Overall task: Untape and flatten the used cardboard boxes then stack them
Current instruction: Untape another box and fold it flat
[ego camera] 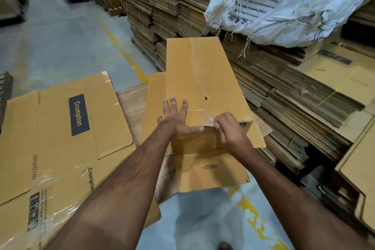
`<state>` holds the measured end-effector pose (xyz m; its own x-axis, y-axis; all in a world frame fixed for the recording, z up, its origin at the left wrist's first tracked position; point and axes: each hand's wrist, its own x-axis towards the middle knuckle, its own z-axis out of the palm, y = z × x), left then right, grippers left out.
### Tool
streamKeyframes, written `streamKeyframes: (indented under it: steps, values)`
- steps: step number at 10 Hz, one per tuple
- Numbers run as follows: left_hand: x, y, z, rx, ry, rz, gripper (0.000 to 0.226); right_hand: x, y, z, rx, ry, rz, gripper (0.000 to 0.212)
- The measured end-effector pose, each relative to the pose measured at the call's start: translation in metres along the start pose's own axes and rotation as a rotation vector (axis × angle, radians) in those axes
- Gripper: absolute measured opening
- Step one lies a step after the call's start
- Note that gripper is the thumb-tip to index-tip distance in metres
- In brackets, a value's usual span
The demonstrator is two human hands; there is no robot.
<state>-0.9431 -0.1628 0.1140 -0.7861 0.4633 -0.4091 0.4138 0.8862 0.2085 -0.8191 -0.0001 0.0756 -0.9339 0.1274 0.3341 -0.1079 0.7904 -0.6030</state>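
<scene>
I see left hand (176, 116) pressing flat on plain box (205, 79) ahead; right hand (230, 131) pinches clear tape (208, 121) at its flap. Flattened box (60, 128) on my left reads "Crompton", "CEILING FAN"

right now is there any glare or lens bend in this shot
Head view: glare streaks on the clear tape of the flattened Crompton box; wide-angle bend curves the stacks at right; dim, even light; the box under the hands is sharp.
</scene>
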Motion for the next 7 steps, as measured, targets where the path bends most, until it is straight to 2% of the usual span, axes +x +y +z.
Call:
streamKeyframes:
  steps: [2,5,7]
  values:
    - [0.001,-0.004,0.003,-0.005,0.026,0.019,0.124,-0.014,-0.014,-0.014,-0.022,0.088,-0.047,0.023]
    - [0.000,-0.002,0.002,0.003,0.026,0.006,0.123,0.030,-0.037,-0.061,-0.145,0.205,-0.051,0.017]
    - [0.002,-0.002,0.003,-0.010,0.026,-0.003,0.123,0.039,-0.052,-0.072,-0.183,0.107,-0.104,0.013]
